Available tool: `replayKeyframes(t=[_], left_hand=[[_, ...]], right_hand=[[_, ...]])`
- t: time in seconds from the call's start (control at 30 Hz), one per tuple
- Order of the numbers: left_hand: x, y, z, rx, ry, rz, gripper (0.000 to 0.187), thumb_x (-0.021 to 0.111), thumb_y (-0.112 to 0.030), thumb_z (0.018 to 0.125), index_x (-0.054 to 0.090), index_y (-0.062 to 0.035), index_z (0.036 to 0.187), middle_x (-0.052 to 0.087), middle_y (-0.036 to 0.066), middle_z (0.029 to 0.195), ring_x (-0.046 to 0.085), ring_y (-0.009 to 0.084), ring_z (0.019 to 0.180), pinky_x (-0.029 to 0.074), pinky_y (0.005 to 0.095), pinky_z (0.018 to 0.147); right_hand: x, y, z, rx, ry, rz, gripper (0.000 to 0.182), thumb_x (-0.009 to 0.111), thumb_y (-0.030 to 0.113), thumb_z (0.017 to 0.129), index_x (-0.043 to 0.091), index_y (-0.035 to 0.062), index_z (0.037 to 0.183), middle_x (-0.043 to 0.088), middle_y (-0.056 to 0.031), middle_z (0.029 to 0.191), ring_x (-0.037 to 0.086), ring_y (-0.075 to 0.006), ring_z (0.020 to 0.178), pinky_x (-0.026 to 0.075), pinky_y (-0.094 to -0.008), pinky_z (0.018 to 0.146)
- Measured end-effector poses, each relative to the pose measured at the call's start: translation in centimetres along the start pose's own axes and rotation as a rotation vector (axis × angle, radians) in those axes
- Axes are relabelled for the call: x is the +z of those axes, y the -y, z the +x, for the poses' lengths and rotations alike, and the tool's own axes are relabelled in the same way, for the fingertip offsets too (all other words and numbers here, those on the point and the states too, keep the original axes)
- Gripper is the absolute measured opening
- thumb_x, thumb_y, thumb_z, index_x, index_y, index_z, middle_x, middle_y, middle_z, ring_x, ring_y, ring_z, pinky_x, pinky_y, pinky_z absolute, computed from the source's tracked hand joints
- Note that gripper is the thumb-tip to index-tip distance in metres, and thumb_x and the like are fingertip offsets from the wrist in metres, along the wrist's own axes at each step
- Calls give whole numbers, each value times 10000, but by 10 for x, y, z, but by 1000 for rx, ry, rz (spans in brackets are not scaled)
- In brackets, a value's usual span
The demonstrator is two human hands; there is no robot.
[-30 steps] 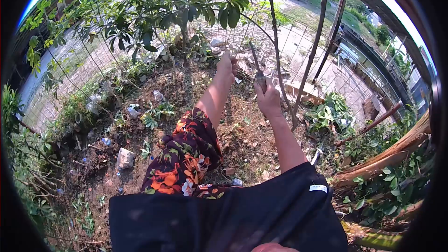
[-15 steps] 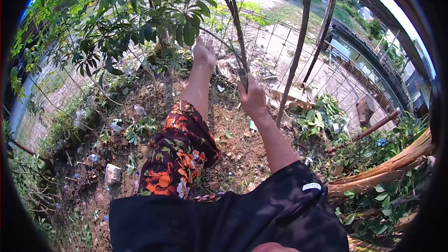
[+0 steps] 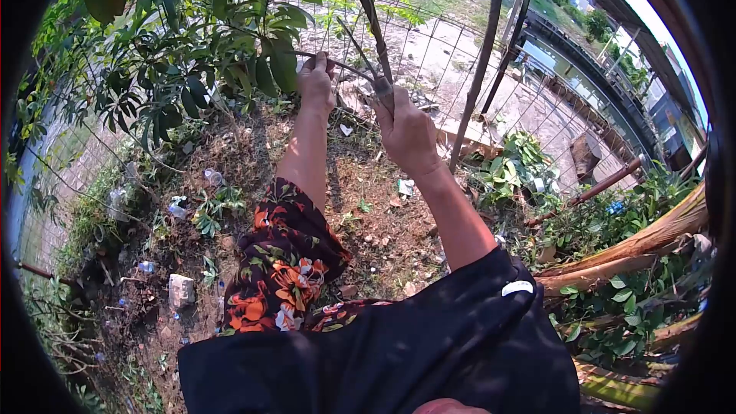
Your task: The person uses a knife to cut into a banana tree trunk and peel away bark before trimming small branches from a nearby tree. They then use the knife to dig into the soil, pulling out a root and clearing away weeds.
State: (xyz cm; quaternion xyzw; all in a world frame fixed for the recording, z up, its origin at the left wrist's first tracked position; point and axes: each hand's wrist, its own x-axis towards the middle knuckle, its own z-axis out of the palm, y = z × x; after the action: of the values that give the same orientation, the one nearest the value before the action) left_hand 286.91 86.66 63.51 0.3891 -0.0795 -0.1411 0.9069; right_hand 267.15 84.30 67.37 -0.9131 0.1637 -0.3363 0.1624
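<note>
Before the wire mesh fence, the left hand curls its fingers round a thin side branch, which runs toward the right hand; that one clasps a knife, its blade slanting up between the branch and a slender stem.

1 head camera, forward and down
</note>
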Motion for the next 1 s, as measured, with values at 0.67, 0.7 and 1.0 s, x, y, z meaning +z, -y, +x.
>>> replayKeyframes(t=[0.67,0.7,1.0], left_hand=[[-41,8,-54,-38,-94,200,111,500,-151,848,533,-46,860,562,12,758,518,72,649,431,209,600],[-51,18,-61,-57,-103,122,119,507,-156,845,540,-43,857,564,15,750,520,74,646,430,198,583],[-73,44,-76,-193,-244,-155,106,533,-127,826,555,-27,854,566,41,742,546,113,615,457,204,562]], right_hand=[[24,-32,-32,332,433,-303,412,460,278,840,374,-39,1089,587,-224,817,586,-352,787,456,-432,664],[24,-25,-32,293,319,-167,404,450,284,848,391,-50,1066,578,-242,833,574,-368,792,454,-418,682],[3,3,-11,-149,-225,95,206,505,196,817,453,14,898,597,-172,756,589,-339,664,469,-386,523]])
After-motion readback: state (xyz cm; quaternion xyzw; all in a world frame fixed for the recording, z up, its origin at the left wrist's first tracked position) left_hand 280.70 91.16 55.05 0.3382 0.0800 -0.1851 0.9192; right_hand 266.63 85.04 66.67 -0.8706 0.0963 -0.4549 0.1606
